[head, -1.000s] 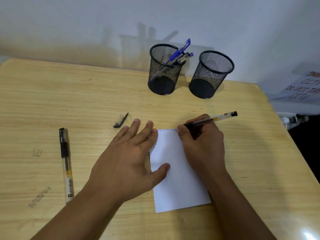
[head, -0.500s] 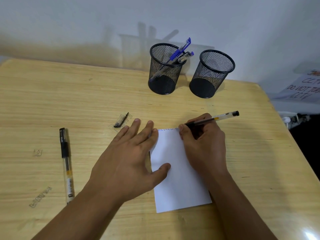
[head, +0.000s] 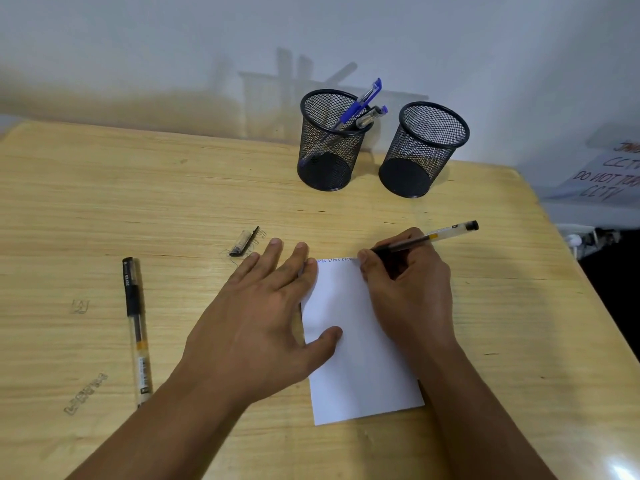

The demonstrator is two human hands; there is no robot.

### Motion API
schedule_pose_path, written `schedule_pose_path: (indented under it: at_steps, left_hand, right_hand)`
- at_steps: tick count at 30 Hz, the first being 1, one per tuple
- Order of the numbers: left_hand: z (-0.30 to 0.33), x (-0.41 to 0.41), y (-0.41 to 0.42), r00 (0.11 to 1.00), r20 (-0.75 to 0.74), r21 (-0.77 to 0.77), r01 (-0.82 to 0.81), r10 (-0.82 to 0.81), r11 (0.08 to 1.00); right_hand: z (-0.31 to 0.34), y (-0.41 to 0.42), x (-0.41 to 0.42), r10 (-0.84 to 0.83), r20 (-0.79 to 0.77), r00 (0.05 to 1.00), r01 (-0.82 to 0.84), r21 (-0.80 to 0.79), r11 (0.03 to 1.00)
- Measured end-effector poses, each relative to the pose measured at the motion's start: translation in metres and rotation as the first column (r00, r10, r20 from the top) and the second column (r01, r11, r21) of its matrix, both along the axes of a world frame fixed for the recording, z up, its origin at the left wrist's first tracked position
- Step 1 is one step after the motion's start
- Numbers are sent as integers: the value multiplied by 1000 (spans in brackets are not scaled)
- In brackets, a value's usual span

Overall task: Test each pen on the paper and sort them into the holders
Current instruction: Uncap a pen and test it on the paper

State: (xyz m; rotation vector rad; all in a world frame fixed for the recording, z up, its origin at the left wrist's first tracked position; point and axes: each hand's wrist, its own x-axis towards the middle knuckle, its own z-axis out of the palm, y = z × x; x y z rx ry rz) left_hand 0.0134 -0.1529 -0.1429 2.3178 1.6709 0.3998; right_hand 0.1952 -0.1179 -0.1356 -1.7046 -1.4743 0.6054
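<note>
Matt black wire-mesh holders (head: 424,147) on a grained wooden table (head: 138,202).

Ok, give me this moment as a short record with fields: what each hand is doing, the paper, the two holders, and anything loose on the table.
left hand: flat on the left edge of the paper, pinning it
right hand: grips a black pen, tip at the paper's top edge
paper: white sheet, a line of scribbles along the top
left holder: black mesh, holds pens with blue caps
right holder: black mesh, no pens visible
loose on table: a capped pen at left, a pen cap near the left fingertips
</note>
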Motion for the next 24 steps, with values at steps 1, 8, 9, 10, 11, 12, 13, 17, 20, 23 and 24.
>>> schedule_pose_path:
  at_steps: [1,8,9,10,11,12,13,17,20,23,24]
  left_hand:
    - [0,0,0,1000,0,0,-1,1,1000]
    - [0,0,-1,1000,-3,9,-8,8,1000]
    - [0,-1,-1,1000,-1,10,-12,12,1000]
    - [0,-1,-1,1000,-2,12,-14,14,1000]
    - [0,-1,-1,1000,-2,14,-15,15,1000]
    - [0,-1,-2,1000,4,19,-19,19,1000]
    - [1,-1,-2,1000,12,23,-23,23,999]
    - [0,-1,-2,1000,11,24,-11,11,1000]
    - [0,-2,-1,999,52,22,1,-2,1000]
    - [7,-4,-6,947,299,19,-129,117,991]
    - [10,-5,-6,912,380,29,-181,156,983]
  right_hand:
    - [0,0,0,4,7,1000,-4,2,1000]
    - [-1,1,5,-52,-134,990,54,12,998]
    - [0,1,6,-56,-174,983,60,17,998]
    - [1,1,7,-57,-204,977,62,19,998]
    - [2,1,8,-55,-221,974,60,16,998]
    - [3,2,8,-56,-232,971,58,5,998]
    - [5,2,9,-57,-252,966,56,-12,998]
    - [15,5,9,-98,-541,835,56,-95,994]
    - [23,2,5,-99,-618,780,47,-100,994]
    - [25,-5,2,-56,-592,804,21,-66,998]
    - [27,-7,1,-36,-605,795,4,-54,999]
